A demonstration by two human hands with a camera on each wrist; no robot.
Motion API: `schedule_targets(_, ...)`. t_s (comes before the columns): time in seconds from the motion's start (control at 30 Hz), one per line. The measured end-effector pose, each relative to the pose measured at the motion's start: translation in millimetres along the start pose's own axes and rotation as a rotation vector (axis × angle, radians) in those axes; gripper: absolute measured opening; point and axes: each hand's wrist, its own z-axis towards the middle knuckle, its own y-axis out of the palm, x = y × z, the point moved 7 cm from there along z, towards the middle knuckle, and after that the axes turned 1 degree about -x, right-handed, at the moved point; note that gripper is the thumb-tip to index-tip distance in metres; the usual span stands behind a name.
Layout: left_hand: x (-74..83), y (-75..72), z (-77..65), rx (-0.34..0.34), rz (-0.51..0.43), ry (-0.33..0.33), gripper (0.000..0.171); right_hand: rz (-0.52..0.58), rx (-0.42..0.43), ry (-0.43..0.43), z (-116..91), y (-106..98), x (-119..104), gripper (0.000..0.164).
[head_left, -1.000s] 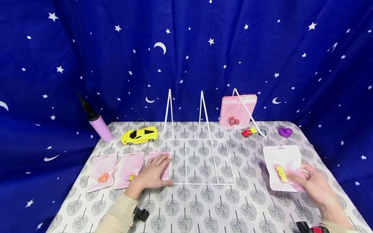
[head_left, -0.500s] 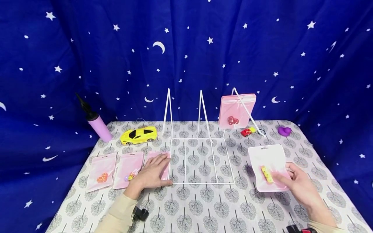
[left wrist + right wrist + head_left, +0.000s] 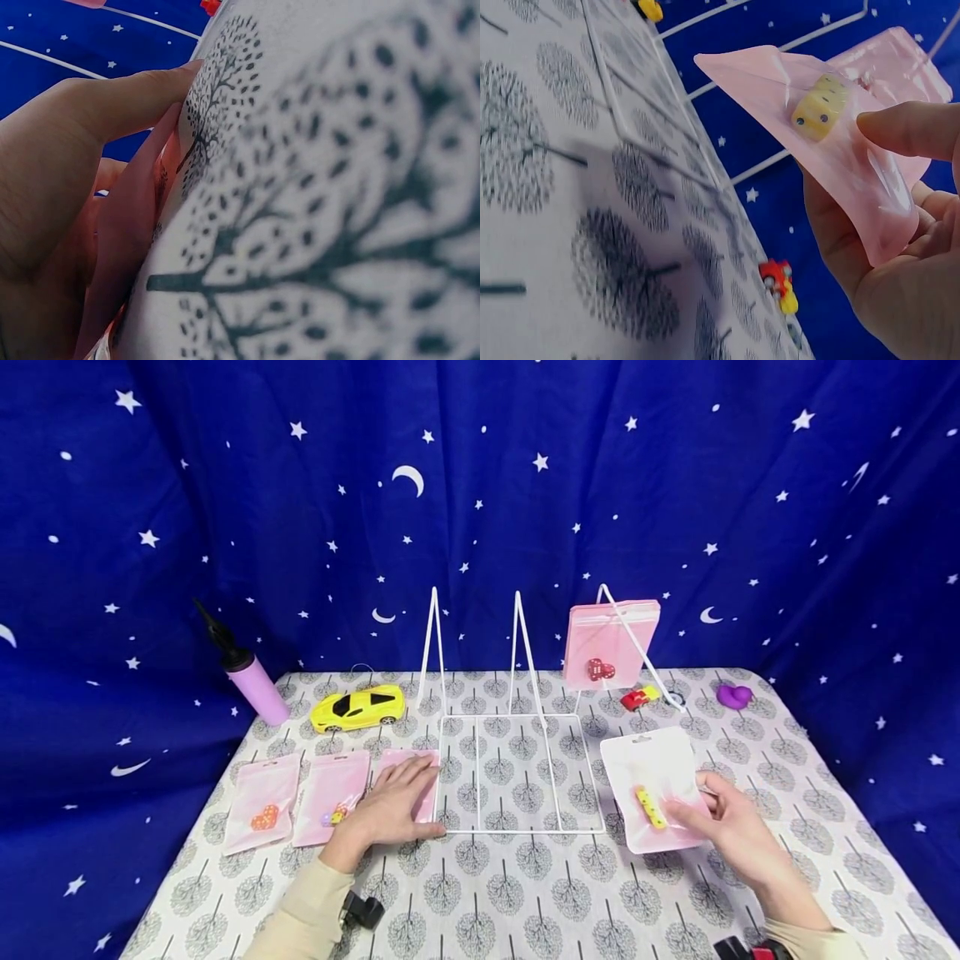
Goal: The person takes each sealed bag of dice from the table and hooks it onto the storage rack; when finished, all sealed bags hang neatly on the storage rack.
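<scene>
My right hand pinches a pink-and-white zip pouch by its right side, thumb in front and fingers behind. Yellow dice show through its clear face; the right wrist view shows the pouch raised over the cloth. My left hand rests with spread fingers over a third pink pouch, its thumb at the front left corner of the white wire rack. Most of that pouch is hidden under the palm. Several pink pouches hang at the rack's right arm, red dice showing in the front one.
Left of my hand lie a pouch with orange dice and a pouch with colourful pieces. Behind them are a yellow toy car and a purple pump. A small red-and-yellow toy car and a purple duck sit at the back right.
My right hand has carried the pouch of yellow dice leftward, toward the rack, and the pouch has tilted slightly. The left hand has stayed in place.
</scene>
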Motion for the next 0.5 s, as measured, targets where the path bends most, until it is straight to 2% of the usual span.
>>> schedule_targets(0.23,0.0,-1.1,1.1,-0.001,-0.001,-0.007,0.102,0.063,-0.068,-0.107,7,17,-23,0.028)
schedule_targets(0.5,0.1,-0.7,0.2,0.003,-0.010,0.001,0.102,0.060,-0.081,-0.182,14,28,-44,0.025)
